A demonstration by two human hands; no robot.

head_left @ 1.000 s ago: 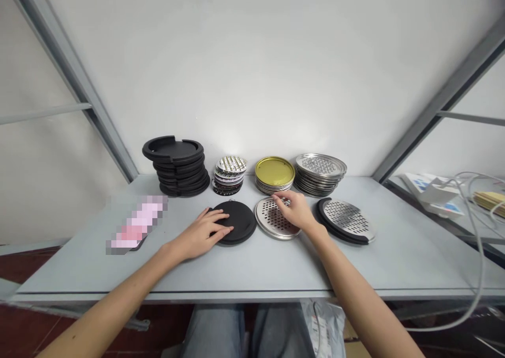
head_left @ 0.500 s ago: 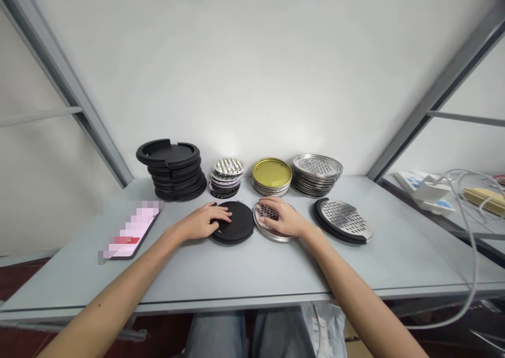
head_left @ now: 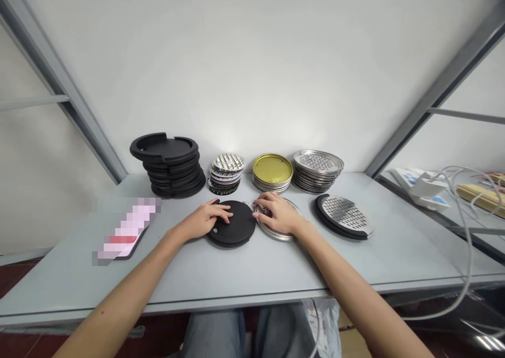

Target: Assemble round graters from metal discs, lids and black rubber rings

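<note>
My left hand [head_left: 205,220] lies spread on the left side of a black round disc-shaped holder [head_left: 235,224], which rests flat on the table and has a small hole near its left edge. Just to the right, my right hand [head_left: 278,213] rests over a round metal grater plate [head_left: 291,236] with a raised rim. Its fingers are apart, their tips near the plate's left rim; the hand hides most of the surface. Further right lies a slotted metal grater disc [head_left: 347,213] set in a black crescent-shaped holder [head_left: 335,224].
Along the wall stand stacks of black holders [head_left: 169,166], small toothed discs [head_left: 228,171], gold-coloured lids [head_left: 273,169] and metal grater plates [head_left: 317,169]. A phone [head_left: 128,229] lies at left. White cables [head_left: 469,253] hang at the right edge, beside a metal frame [head_left: 426,100].
My right hand has shifted slightly left over the metal plate, its fingertips now closer to the left rim. My left hand has moved a little left on the black holder. The view has shifted slightly.
</note>
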